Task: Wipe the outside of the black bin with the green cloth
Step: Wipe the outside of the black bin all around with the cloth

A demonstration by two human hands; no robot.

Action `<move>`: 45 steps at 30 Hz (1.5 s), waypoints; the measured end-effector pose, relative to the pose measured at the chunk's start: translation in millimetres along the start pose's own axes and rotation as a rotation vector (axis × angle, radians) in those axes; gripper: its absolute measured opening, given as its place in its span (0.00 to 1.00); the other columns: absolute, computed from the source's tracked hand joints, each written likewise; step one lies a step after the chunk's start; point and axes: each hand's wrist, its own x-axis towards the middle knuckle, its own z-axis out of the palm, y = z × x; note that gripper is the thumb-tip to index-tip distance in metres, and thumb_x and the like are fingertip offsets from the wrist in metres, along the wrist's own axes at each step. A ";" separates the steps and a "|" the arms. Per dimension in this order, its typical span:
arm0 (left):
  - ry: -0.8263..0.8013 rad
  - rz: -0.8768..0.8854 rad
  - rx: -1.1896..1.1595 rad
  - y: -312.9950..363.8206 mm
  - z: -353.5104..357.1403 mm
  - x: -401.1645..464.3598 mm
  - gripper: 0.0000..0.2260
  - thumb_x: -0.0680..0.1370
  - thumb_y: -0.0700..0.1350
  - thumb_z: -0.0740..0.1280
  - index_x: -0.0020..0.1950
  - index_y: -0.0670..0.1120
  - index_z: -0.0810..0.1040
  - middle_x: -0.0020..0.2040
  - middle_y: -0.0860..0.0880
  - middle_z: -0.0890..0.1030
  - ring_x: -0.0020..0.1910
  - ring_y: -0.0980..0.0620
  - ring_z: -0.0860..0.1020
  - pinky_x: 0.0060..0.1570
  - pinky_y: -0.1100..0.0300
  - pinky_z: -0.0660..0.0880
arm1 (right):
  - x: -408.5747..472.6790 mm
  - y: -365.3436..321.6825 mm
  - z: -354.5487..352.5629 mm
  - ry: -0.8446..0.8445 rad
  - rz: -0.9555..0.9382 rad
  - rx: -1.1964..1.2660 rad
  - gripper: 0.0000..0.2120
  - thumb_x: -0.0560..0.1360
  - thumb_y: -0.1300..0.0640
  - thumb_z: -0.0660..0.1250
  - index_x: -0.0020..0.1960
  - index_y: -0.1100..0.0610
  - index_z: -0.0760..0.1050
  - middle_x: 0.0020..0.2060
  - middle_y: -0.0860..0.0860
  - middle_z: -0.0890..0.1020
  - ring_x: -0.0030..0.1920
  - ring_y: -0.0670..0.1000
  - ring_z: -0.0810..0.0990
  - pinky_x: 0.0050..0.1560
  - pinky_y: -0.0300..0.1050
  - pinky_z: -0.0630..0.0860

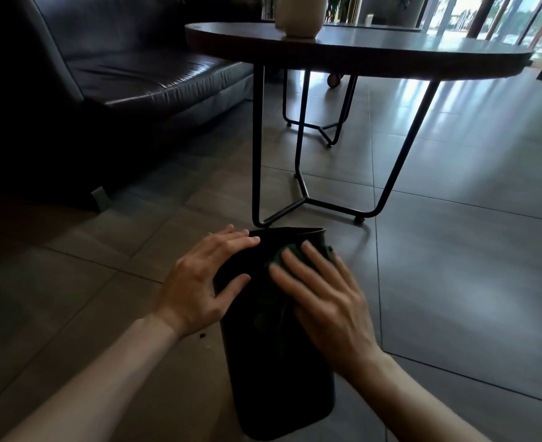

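The black bin (276, 374) lies tipped on the tiled floor, its open mouth pointing away from me toward the table legs. My left hand (199, 282) rests flat on the bin's upper left side, fingers spread, steadying it. My right hand (323, 295) presses the dark green cloth (276, 301) against the bin's upper side near the rim. Most of the cloth is hidden under my right palm; a dark fold shows between the hands.
A round dark table (358, 55) on thin black metal legs (256, 148) stands just beyond the bin, with a pale vase (300, 14) on it. A black leather sofa (104, 68) fills the left. Grey floor tiles (470, 250) stretch to the right.
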 end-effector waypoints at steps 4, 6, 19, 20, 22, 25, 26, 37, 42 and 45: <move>0.017 -0.024 -0.033 1.7 4.8 2.2 0.25 0.77 0.47 0.73 0.73 0.58 0.73 0.74 0.58 0.74 0.78 0.55 0.69 0.72 0.42 0.71 | 19.8 -6.1 3.4 0.039 0.213 0.093 0.30 0.77 0.62 0.71 0.76 0.49 0.70 0.76 0.51 0.72 0.79 0.57 0.65 0.70 0.66 0.72; 0.028 -0.023 -0.036 1.4 7.6 1.4 0.25 0.77 0.48 0.72 0.74 0.59 0.72 0.74 0.59 0.74 0.78 0.55 0.68 0.73 0.42 0.70 | -2.5 -13.4 10.3 0.018 0.127 0.064 0.28 0.78 0.59 0.71 0.76 0.48 0.71 0.76 0.51 0.72 0.79 0.57 0.65 0.71 0.67 0.69; 0.021 -0.025 -0.046 5.9 7.9 -4.2 0.25 0.77 0.49 0.72 0.73 0.59 0.72 0.73 0.61 0.74 0.78 0.56 0.68 0.73 0.41 0.71 | -11.8 7.6 -0.3 0.042 0.102 0.118 0.22 0.80 0.61 0.68 0.73 0.52 0.75 0.71 0.61 0.75 0.77 0.61 0.68 0.65 0.62 0.79; 0.017 -0.022 -0.050 8.0 8.8 -3.3 0.25 0.77 0.48 0.72 0.73 0.59 0.72 0.73 0.61 0.74 0.78 0.55 0.68 0.73 0.41 0.71 | 4.0 10.7 -2.6 0.088 0.192 0.134 0.24 0.78 0.63 0.69 0.73 0.52 0.75 0.69 0.60 0.75 0.76 0.61 0.69 0.61 0.61 0.81; 0.021 -0.017 -0.056 11.4 10.5 -1.6 0.25 0.77 0.48 0.72 0.73 0.58 0.73 0.73 0.60 0.75 0.78 0.55 0.68 0.72 0.41 0.71 | 16.4 9.5 -2.7 0.133 0.265 0.141 0.26 0.77 0.64 0.70 0.74 0.54 0.74 0.68 0.58 0.76 0.75 0.60 0.70 0.60 0.60 0.82; 0.033 -0.024 -0.053 13.5 11.6 -2.1 0.24 0.77 0.47 0.72 0.73 0.58 0.73 0.72 0.59 0.75 0.78 0.54 0.68 0.72 0.41 0.71 | -20.3 -6.7 7.8 0.087 0.115 0.093 0.22 0.81 0.62 0.66 0.74 0.54 0.74 0.70 0.57 0.77 0.77 0.59 0.68 0.68 0.63 0.75; 0.032 -0.028 -0.056 13.4 11.1 -2.7 0.24 0.77 0.47 0.73 0.72 0.57 0.74 0.72 0.59 0.76 0.78 0.54 0.68 0.72 0.40 0.71 | -42.7 -14.3 11.8 0.046 0.022 0.087 0.20 0.82 0.60 0.64 0.74 0.54 0.74 0.71 0.56 0.77 0.78 0.59 0.67 0.70 0.63 0.73; -0.009 0.045 -0.061 30.4 29.0 -14.8 0.26 0.76 0.40 0.73 0.74 0.53 0.74 0.73 0.55 0.76 0.79 0.52 0.67 0.74 0.38 0.68 | -25.4 5.9 -9.4 0.083 0.089 0.096 0.18 0.82 0.61 0.64 0.72 0.54 0.76 0.69 0.55 0.79 0.77 0.58 0.68 0.69 0.59 0.75; 0.008 0.040 -0.038 29.8 30.0 -13.6 0.26 0.77 0.43 0.73 0.74 0.55 0.73 0.73 0.57 0.76 0.78 0.53 0.68 0.74 0.39 0.68 | -17.4 4.9 -7.7 0.096 0.180 0.117 0.24 0.79 0.66 0.66 0.74 0.56 0.74 0.72 0.56 0.75 0.78 0.57 0.66 0.68 0.57 0.77; 0.018 0.022 -0.040 28.6 28.1 -11.7 0.26 0.76 0.43 0.73 0.74 0.55 0.73 0.72 0.57 0.76 0.78 0.54 0.68 0.74 0.40 0.69 | -60.6 -6.1 3.5 -0.005 0.161 0.103 0.19 0.83 0.59 0.60 0.73 0.54 0.74 0.72 0.56 0.76 0.78 0.57 0.67 0.64 0.57 0.80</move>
